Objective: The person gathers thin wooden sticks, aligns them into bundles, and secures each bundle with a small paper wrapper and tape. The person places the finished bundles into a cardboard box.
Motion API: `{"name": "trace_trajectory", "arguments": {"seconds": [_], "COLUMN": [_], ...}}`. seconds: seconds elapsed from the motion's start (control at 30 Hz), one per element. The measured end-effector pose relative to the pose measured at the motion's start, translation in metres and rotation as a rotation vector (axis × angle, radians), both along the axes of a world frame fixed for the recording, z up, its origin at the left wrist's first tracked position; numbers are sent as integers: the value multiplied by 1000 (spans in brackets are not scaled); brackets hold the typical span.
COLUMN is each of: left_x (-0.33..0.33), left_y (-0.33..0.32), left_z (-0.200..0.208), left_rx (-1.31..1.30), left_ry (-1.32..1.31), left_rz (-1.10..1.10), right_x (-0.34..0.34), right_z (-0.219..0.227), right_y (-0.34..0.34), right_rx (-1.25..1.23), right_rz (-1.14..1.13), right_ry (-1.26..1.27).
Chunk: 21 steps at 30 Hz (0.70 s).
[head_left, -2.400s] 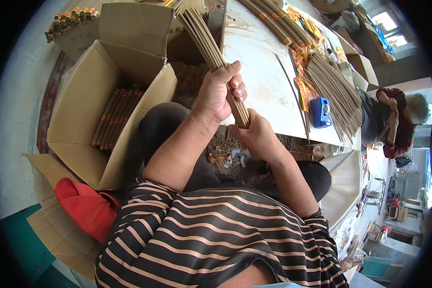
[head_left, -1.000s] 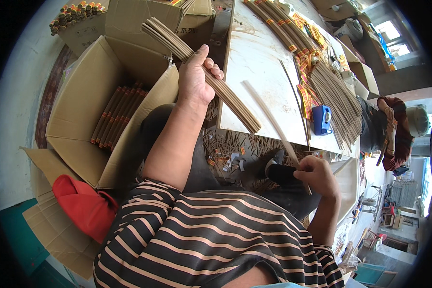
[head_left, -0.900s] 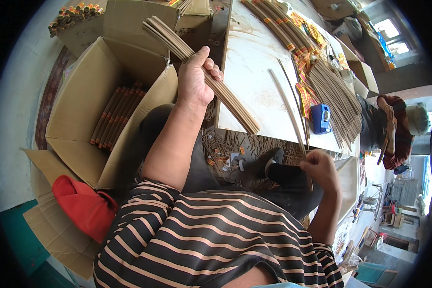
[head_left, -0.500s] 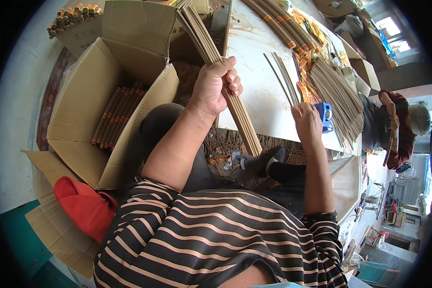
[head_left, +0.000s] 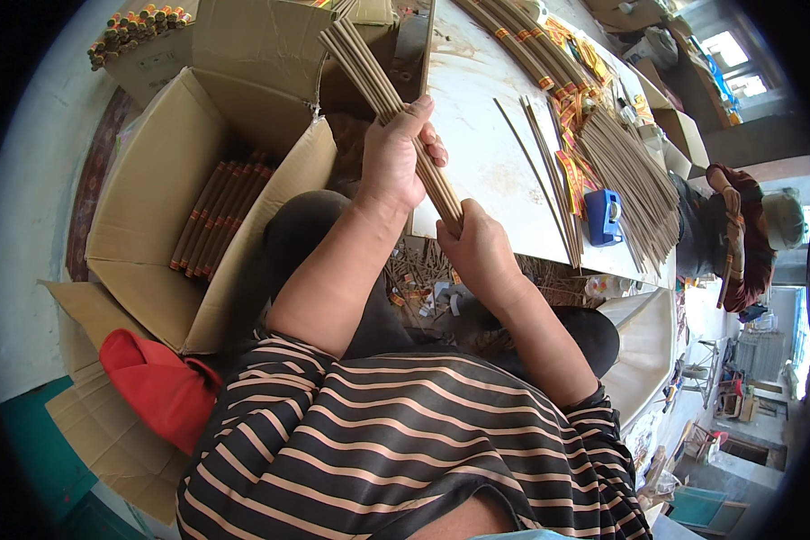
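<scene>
A bundle of thin brown incense sticks slants between my two hands, over the near-left edge of the white table. My left hand is closed round its middle, thumb pointing up along it. Lower down, my right hand is closed on the bundle's near end. To the right, a few loose incense sticks lie on the table, close to a blue tape dispenser. Past them spreads a fanned pile of incense sticks, with red and yellow label strips alongside.
At my left stands an open cardboard box holding banded bundles. More banded bundles lie on the far part of the white table. Stick scraps litter the floor. A person is at the right.
My right hand has left the loose sticks beside the tape dispenser and moved left, taking hold of the bundle's lower end. The left hand keeps its grip; the loose sticks have shifted slightly.
</scene>
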<state>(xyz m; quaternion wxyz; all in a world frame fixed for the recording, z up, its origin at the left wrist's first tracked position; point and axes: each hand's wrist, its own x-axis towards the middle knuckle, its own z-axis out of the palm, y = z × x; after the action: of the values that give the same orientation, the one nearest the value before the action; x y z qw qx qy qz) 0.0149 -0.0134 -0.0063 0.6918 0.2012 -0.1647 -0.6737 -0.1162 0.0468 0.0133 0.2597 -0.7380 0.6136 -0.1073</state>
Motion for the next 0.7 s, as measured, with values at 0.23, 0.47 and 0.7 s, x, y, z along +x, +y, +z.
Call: {"name": "trace_trajectory", "arguments": {"seconds": [0.23, 0.47, 0.7], "left_x": [-9, -6, -10], "left_y": [11, 8, 8], "left_z": [7, 4, 2], "left_rx": [29, -13, 4], "left_ry": [-22, -84, -81], "left_rz": [-72, -21, -44], "right_x": [0, -4, -6], "right_z": [9, 22, 22], "right_y": [-2, 0, -4], "right_rx": [5, -190, -30], "right_rz": [-9, -42, -108], "right_ry": [-172, -200, -200]}}
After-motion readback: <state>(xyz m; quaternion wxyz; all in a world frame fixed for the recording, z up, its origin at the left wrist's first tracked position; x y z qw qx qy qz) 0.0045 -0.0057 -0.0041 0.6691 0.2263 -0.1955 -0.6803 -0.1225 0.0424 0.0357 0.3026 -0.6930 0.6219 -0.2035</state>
